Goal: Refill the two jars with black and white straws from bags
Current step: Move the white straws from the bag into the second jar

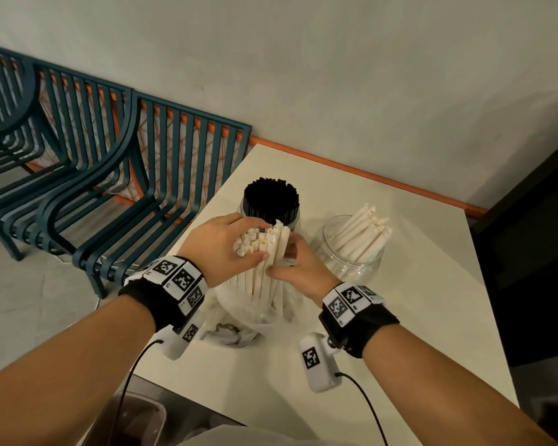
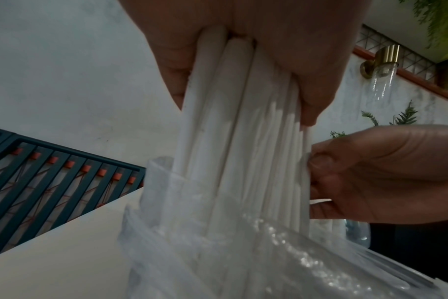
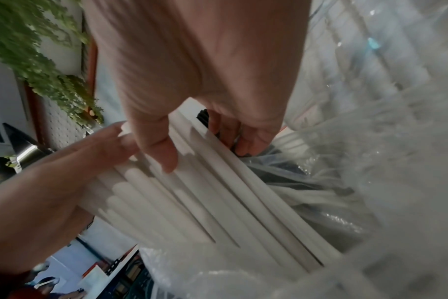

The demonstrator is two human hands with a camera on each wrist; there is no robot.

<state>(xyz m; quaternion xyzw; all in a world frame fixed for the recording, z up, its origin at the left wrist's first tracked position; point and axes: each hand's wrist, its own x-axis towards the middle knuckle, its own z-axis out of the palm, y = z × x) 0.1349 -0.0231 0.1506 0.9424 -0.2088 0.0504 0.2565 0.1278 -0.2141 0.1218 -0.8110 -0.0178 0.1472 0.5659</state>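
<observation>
Matt paper white straws (image 1: pixel 264 252) are rising from a glossy, crinkled plastic bag (image 1: pixel 239 313); clear glass jar (image 1: pixel 351 252) is gleaming at centre right.

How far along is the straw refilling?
The black jar looks packed full, so that half seems done. In hand: the left hand grips a bundle of white straws rising out of the bag, and the right hand steadies them. Left: the white jar holds only a loose, leaning bunch, so it needs filling.

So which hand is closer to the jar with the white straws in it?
Right. The right hand is just beside the white-straw jar; the left hand grips the straw bundle farther away, by the black-straw jar.
</observation>
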